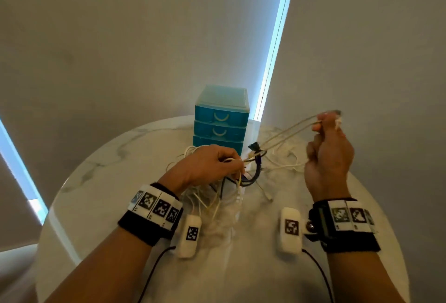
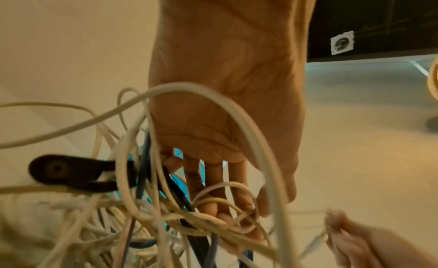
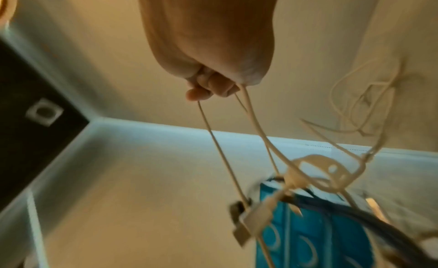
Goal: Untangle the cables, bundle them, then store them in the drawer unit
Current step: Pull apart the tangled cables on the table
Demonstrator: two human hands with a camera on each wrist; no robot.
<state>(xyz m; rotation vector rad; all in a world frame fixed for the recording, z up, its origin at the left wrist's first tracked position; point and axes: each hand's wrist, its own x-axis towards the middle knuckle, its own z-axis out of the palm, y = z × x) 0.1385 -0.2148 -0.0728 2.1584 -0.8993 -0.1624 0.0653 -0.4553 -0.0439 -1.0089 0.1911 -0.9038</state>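
Observation:
A tangle of white, cream and dark blue cables [image 1: 217, 189] lies on the round marble table [image 1: 96, 182] in front of the blue drawer unit [image 1: 220, 119]. My left hand [image 1: 212, 165] grips into the tangle, fingers curled among the strands [image 2: 213, 212]. My right hand [image 1: 328, 138] is raised to the right and pinches a thin white cable [image 1: 284, 133], drawn taut back to the knot near a black connector [image 1: 254, 146]. In the right wrist view the fingers [image 3: 213, 86] clasp the strands [image 3: 251, 122], which run down to plugs in front of the drawers [image 3: 308, 234].
The drawer unit's three drawers are closed. More loose white cable [image 1: 284, 160] lies on the table right of the tangle. A bright window gap [image 1: 275, 44] runs between grey blinds behind the table. Wrist camera modules [image 1: 290, 228] hang over the near tabletop.

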